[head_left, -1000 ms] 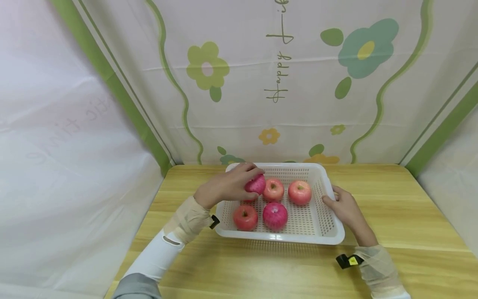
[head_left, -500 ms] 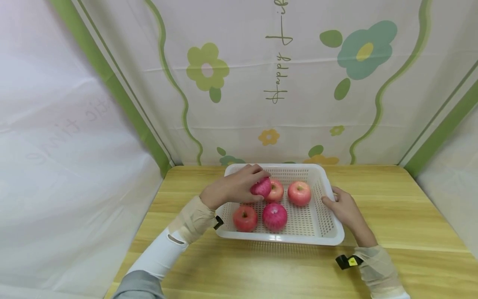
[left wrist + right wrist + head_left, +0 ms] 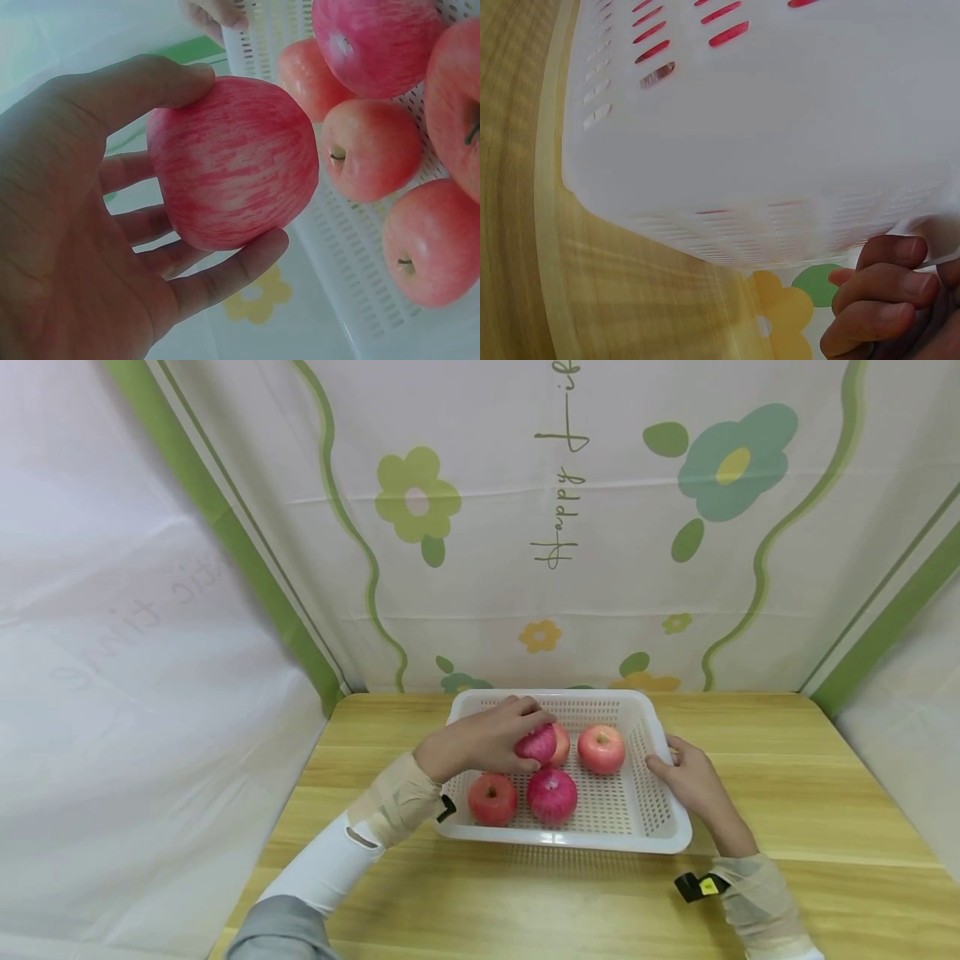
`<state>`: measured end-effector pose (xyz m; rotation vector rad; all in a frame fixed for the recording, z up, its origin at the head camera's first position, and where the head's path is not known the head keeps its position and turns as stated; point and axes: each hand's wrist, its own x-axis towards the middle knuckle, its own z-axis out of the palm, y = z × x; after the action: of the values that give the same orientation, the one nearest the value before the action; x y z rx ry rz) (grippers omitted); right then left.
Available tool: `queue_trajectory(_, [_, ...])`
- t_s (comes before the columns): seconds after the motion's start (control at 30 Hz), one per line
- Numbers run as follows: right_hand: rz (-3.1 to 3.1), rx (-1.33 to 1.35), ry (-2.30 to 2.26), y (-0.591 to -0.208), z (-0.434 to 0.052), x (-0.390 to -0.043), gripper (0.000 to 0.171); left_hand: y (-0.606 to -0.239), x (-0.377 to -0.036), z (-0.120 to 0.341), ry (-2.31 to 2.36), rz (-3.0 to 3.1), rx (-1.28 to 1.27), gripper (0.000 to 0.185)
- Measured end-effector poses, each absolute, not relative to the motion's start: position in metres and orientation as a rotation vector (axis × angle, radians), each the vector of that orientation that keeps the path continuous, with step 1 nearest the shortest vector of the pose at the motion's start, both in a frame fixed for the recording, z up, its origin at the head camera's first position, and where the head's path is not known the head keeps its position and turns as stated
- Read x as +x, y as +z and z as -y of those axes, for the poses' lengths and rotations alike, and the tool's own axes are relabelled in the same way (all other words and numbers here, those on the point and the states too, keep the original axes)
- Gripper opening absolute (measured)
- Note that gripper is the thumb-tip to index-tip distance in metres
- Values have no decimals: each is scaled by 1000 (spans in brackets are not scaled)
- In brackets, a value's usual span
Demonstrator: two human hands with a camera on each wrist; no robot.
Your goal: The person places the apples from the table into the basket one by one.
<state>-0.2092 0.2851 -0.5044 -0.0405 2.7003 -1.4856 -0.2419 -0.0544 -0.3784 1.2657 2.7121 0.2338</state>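
The left hand (image 3: pixel 480 745) grips a red-striped apple (image 3: pixel 536 744), with the thumb curled over the top and the fingers wrapped beneath it; in the left wrist view the same apple (image 3: pixel 231 163) sits in the curled fingers (image 3: pixel 225 271), clear of the fruit below. The held apple is positioned above the rear left area of a white perforated plastic basket (image 3: pixel 667 814), which stands on a light wooden counter (image 3: pixel 825 793). Four more apples lie on the basket floor: a pale pink-red one (image 3: pixel 601 748) at rear right, one (image 3: pixel 561 745) at rear centre, partly hidden behind the held apple, a red one (image 3: pixel 492 798) at front left, and a deep pink striped one (image 3: pixel 552 794) at front centre, touching or just beside its neighbour. The right hand (image 3: pixel 693 781) rests against the right end of the basket; its fingers (image 3: pixel 885 289) curl at the rim, gripping the edge. The right wrist view shows the slotted basket wall (image 3: pixel 780 135) close up above the counter surface. A floral-printed cloth backdrop (image 3: pixel 555 527) hangs behind the counter.
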Motion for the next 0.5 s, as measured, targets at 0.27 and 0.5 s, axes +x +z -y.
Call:
queue_trajectory(0.27, [-2702,-38,-1488,-506,-285,-209,69,-379,-239,45,182,-2687,1283,63])
queue_trajectory(0.5, [-2701,-40,-1497,-506,-284,-209,69,-384,-239,38,147,-2686,1334,66])
